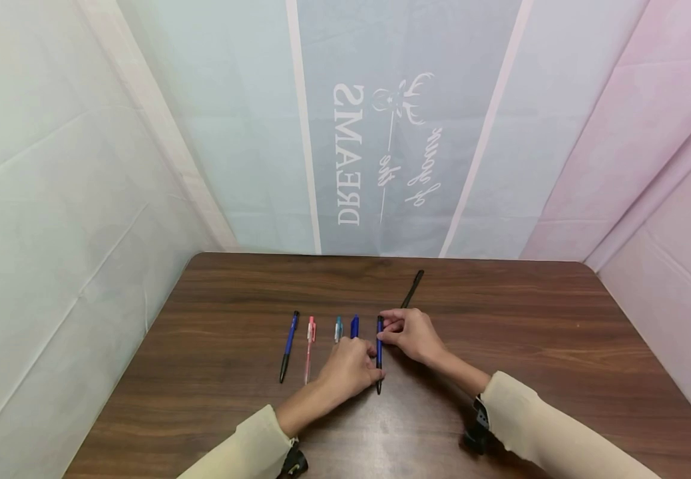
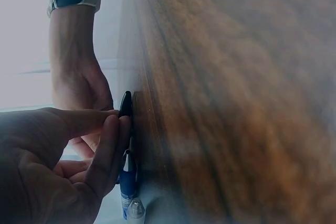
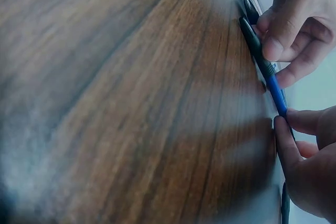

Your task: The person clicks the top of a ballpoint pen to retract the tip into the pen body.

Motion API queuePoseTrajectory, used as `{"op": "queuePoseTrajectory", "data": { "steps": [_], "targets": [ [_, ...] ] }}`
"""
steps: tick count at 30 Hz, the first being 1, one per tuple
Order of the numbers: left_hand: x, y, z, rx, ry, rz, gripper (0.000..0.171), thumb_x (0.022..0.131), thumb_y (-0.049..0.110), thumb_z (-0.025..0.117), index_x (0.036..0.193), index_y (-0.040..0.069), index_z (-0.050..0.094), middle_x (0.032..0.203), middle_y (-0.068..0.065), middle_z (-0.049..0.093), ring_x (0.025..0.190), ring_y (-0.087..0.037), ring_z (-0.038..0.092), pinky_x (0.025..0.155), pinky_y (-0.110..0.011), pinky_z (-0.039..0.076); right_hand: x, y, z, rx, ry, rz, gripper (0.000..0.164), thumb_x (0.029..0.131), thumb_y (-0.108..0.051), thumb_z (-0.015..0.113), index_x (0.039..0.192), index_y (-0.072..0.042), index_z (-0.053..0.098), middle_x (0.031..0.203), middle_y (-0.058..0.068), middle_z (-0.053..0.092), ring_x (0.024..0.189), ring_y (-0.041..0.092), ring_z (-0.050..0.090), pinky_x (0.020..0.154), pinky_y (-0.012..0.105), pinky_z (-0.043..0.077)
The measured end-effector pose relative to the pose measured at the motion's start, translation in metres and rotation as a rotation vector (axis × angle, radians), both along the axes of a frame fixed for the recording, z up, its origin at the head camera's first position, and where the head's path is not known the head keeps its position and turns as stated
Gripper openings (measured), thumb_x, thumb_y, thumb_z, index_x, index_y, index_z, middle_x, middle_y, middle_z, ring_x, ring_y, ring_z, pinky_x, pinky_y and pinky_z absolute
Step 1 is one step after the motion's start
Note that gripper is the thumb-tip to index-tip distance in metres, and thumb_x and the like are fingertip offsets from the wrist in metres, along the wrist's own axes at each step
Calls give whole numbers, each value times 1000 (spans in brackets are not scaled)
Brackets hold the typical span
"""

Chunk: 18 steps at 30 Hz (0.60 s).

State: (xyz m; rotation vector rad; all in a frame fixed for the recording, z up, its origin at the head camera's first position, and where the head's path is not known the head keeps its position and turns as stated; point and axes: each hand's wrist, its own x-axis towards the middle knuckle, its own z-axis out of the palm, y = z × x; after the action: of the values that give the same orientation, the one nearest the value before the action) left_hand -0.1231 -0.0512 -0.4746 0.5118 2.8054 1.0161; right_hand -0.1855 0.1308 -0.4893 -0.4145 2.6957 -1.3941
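A blue pen with a black grip [image 1: 379, 349] lies on the wooden table between both hands, pointing toward the person. My right hand [image 1: 415, 336] pinches its far end between thumb and fingers. Near the tip, my left hand [image 1: 348, 369] holds the black grip with thumb and fingertips, which the right wrist view also shows. Just left of it are a blue capped pen [image 1: 354, 326] and a teal pen [image 1: 338, 329], their lower parts hidden behind the left hand. Farther left, a pink pen [image 1: 311, 339] and another blue-and-black pen [image 1: 289, 346] lie roughly side by side.
Beyond the right hand a black pen [image 1: 413, 289] lies at a slant, its near end hidden by that hand. The brown table [image 1: 531, 319] meets a printed cloth backdrop [image 1: 249, 166] at its far edge, and pale cloth hangs at both sides.
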Motion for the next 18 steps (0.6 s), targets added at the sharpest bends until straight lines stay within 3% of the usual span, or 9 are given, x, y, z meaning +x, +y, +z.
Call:
{"op": "queuePoseTrajectory", "data": {
  "steps": [9, 18],
  "targets": [
    [1, 1, -2, -27, 37, -4, 26, 83, 14, 91, 101, 0, 78, 68, 5, 72, 60, -3, 65, 57, -18, 53, 1, -1, -1, 59, 62, 9, 39, 88, -7, 87, 124, 1, 75, 99, 7, 80, 86, 15, 76, 75, 31, 63],
    [1, 1, -5, -25, 47, 0, 23, 82, 14, 92, 97, 3, 78, 67, 7, 71, 60, -2, 64, 57, -18, 53, 0, 0, -4, 72, 124, 35, 36, 85, -7, 89, 118, 3, 77, 95, 6, 78, 80, 11, 73, 69, 24, 60]
  ]
}}
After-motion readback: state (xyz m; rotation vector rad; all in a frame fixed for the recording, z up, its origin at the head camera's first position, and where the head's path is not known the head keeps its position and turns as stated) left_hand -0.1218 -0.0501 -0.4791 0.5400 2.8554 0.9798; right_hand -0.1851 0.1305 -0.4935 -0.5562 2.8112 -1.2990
